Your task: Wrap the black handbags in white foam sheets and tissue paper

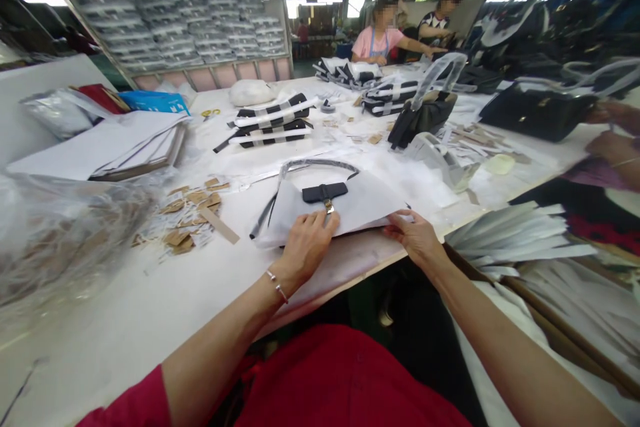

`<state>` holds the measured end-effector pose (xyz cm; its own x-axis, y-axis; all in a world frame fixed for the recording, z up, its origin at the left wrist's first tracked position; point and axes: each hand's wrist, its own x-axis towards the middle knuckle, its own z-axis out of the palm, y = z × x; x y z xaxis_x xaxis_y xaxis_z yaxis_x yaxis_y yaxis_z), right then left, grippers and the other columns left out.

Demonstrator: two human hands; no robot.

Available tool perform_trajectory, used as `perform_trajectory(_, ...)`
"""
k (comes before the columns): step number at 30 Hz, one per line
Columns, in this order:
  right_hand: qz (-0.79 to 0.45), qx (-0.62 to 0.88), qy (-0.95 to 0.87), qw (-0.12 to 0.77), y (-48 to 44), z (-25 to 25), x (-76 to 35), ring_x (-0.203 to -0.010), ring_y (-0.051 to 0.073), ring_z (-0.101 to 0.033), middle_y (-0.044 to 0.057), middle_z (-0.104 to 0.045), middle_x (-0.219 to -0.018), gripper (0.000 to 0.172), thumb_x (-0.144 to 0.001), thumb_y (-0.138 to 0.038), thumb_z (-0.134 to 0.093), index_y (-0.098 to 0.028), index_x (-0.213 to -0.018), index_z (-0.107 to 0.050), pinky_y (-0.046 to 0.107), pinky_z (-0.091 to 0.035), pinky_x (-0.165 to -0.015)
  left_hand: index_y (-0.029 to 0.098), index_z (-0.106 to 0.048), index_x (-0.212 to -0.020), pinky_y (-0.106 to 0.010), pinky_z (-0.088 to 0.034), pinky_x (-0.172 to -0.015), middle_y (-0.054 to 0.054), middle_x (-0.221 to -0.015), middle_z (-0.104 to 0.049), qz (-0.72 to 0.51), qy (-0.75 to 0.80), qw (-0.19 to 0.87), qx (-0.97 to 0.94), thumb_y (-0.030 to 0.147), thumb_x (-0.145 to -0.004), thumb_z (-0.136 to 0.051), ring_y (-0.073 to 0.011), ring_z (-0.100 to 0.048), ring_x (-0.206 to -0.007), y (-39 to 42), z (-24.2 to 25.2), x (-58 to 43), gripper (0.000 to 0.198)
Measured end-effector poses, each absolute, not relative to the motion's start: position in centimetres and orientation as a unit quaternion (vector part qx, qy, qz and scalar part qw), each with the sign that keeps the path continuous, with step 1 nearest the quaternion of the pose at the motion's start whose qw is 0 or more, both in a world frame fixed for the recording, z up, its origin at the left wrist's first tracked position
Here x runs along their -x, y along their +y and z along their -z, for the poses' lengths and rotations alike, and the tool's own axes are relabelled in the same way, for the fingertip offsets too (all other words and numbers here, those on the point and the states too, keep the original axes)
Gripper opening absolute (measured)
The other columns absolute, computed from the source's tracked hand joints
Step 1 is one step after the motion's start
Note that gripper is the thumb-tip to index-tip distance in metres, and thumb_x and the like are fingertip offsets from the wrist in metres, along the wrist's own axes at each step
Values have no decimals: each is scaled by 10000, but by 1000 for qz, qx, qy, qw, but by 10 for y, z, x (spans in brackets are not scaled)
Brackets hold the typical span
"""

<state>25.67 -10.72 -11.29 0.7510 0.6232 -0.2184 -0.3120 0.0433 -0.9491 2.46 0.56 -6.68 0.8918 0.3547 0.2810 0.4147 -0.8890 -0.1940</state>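
A black handbag lies on the table in front of me, mostly covered by a white paper sheet. Its black strap tab with a gold clasp shows on top of the paper. A wrapped handle arches behind it. My left hand rests on the paper at the near edge, fingers lying over it beside the clasp. At the right corner my right hand pinches the paper's edge, its thumb and fingers closed; the dark bag edge shows just below.
Cardboard tags lie scattered at left, near a clear plastic bag. Wrapped black bags are stacked behind. A tape dispenser stands at right, above a box of paper strips. Co-workers work across the table; another person's hands are at right.
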Motion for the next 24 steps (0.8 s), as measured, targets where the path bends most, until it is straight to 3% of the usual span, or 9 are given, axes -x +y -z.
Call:
perform_trajectory(5,-315,642,-152,682,-132,119,-257,-693,189,-671,31,-663,-855,589,-546,-497,-897,-163,-955,-636,364,-620,-648,182,-488,-1260,-349,-474,-748,-63,-1030,-655,134,-197,130,962,139,-1000,-422,-209,-646,-883,9,82,-26,271)
perform_trajectory(9,60,762,-320,559,-162,99,-253,-882,245,-663,88,-661,-1042,445,-782,-438,-754,-182,-1120,-618,436,-571,-780,197,-495,-1263,-348,-472,-760,-62,-1068,-656,154,-206,136,957,150,-1004,-437,-207,-646,-928,9,90,-25,269)
perform_trajectory(12,253,685,-525,436,-162,73,-241,-1143,290,-597,124,-653,-1177,394,-850,-328,-711,-196,-1202,-593,499,-470,-1000,199,-493,-1275,-347,-477,-792,-76,-1136,-649,172,-206,142,953,153,-1003,-446,-209,-639,-989,6,96,-24,279)
perform_trajectory(17,220,617,-722,222,-117,58,-226,-1339,300,-459,96,-597,-1365,402,-891,-240,-643,-208,-1284,-568,547,-250,-1176,189,-494,-1291,-343,-500,-816,-95,-1192,-643,178,-200,154,951,147,-994,-455,-216,-637,-1024,3,95,-23,303)
perform_trajectory(24,179,623,-752,124,-89,78,-236,-1197,274,-559,93,-662,-1277,389,-881,-83,-542,-159,-1255,-617,478,-309,-1128,139,-436,-1383,-393,-467,-992,-152,-1325,-589,119,-204,196,952,135,-988,-417,-260,-582,-1193,-9,93,-22,395)
